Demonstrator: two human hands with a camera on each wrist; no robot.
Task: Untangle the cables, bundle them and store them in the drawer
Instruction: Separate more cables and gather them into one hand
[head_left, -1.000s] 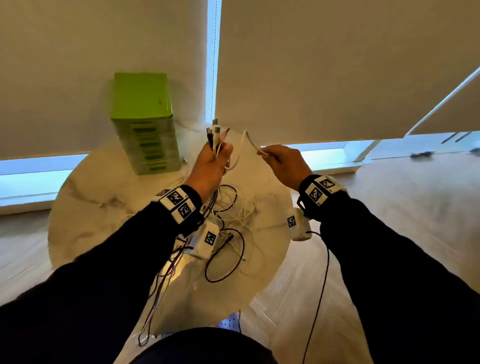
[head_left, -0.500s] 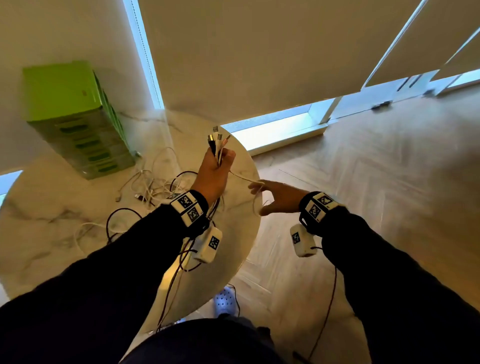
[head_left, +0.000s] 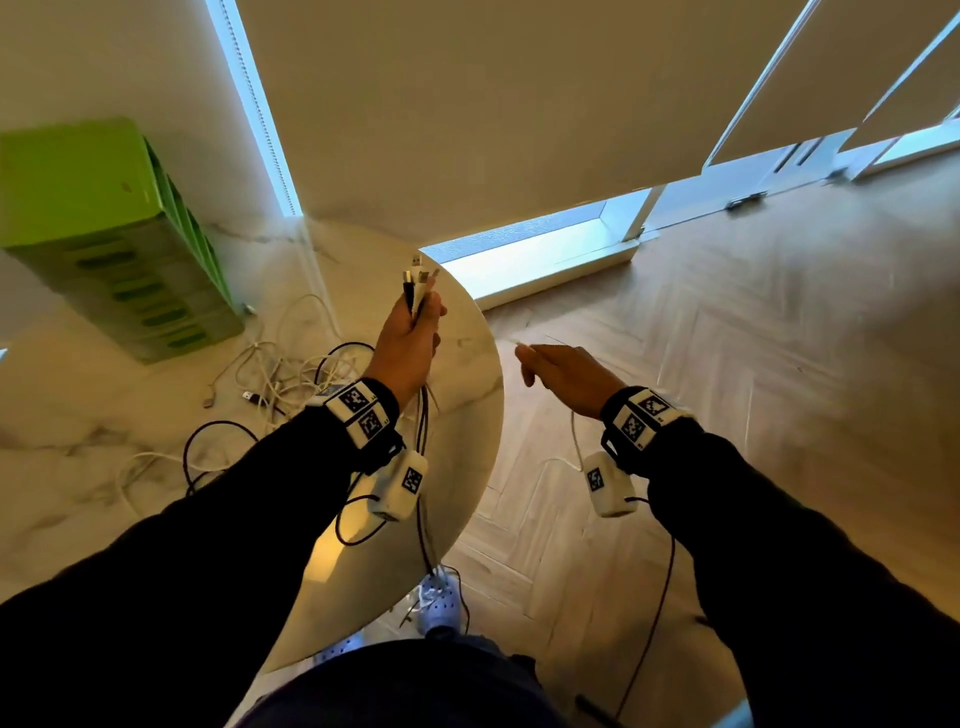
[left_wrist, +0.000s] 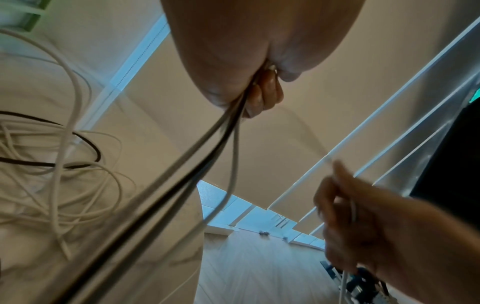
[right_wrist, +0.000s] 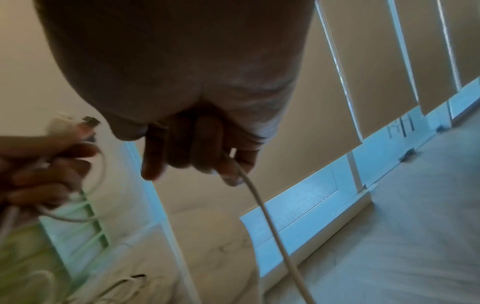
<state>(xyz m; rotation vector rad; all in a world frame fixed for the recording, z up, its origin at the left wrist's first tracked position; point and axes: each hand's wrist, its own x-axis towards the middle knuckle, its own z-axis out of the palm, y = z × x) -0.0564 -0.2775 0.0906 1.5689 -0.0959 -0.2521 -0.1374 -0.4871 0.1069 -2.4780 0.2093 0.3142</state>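
My left hand (head_left: 413, 338) is raised over the table's right edge and grips a bunch of black and white cables (head_left: 423, 421). Their plugs (head_left: 415, 275) stick up above the fist, and the strands hang down past the wrist (left_wrist: 207, 148). My right hand (head_left: 558, 371) is beyond the table edge, over the floor. Its fingers (right_wrist: 205, 148) curl round one thin white cable (right_wrist: 270, 222), which runs down and away from them. A loose tangle of white and black cables (head_left: 270, 379) lies on the round marble table (head_left: 470, 431). The green drawer unit (head_left: 119, 244) stands at the back left with its drawers closed.
Wooden floor (head_left: 727, 364) lies to the right of the table. Window blinds (head_left: 493, 104) and a low sill (head_left: 545, 249) run behind it. My shoe (head_left: 441, 603) shows below the table edge, with cable ends dangling near it.
My right hand has dropped from beside the left hand and moved right, past the table edge, with the white cable. The view has swung to the right. The left hand keeps its bunch raised.
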